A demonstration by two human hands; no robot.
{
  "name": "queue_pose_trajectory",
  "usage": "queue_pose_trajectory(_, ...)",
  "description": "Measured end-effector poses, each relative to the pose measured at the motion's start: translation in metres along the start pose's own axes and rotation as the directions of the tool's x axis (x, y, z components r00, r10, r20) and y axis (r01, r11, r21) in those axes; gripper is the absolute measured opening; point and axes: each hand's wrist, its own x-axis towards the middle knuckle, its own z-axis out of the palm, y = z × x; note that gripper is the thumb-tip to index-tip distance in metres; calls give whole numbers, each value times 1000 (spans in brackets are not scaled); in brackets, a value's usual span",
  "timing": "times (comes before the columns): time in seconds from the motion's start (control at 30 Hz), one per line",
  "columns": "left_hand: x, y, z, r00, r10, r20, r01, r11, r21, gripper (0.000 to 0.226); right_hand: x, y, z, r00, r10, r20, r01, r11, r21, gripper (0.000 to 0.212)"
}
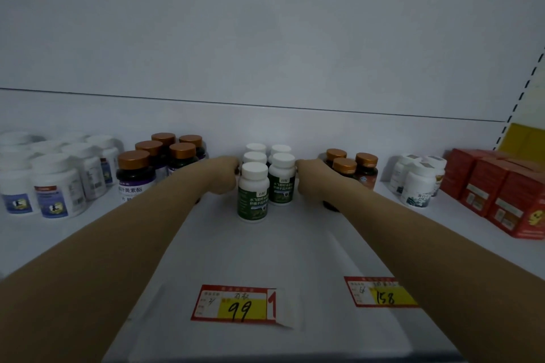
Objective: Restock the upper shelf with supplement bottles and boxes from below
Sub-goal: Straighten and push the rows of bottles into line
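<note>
Both hands flanked the green bottles (265,183) mid-shelf (265,250), left hand (222,175) and right hand (312,177) pressed against the cluster's sides; couldn't tell finger positions. Red boxes (498,194) sat far right, 99 price tag (236,303) up front.

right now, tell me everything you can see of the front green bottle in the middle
The front green bottle stands upright on the white shelf, nearest the camera in a cluster of like bottles. It has a white round cap and a dark green label with white Chinese print; it looks plastic. The left hand is beside it; whether they touch is unclear.
</note>
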Motion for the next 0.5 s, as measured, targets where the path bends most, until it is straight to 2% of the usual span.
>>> queue_pose_trajectory(0.13,-8,-11,-22,999,-34,-34,33,999,-20,50,-16,5,-16,997,31,-71,-30,999,17,41)
queue_pose_trajectory(0.33,-35,33,-73,970,84,-228,-105,991,-83,51,-48,40,-54,968,40,-246,-14,994,110,42)
queue_pose_trajectory(0.4,-42,62,-77,960,140,-241,-172,978,-119,52,-56,59,-61,957,62,-282,-26,991,128,41)
queue_pose_trajectory(0.5,-51,109,-56,965,199,-173,-219,970,-104,58,-63,92,-51,955,94,-281,-69,993,99,40)
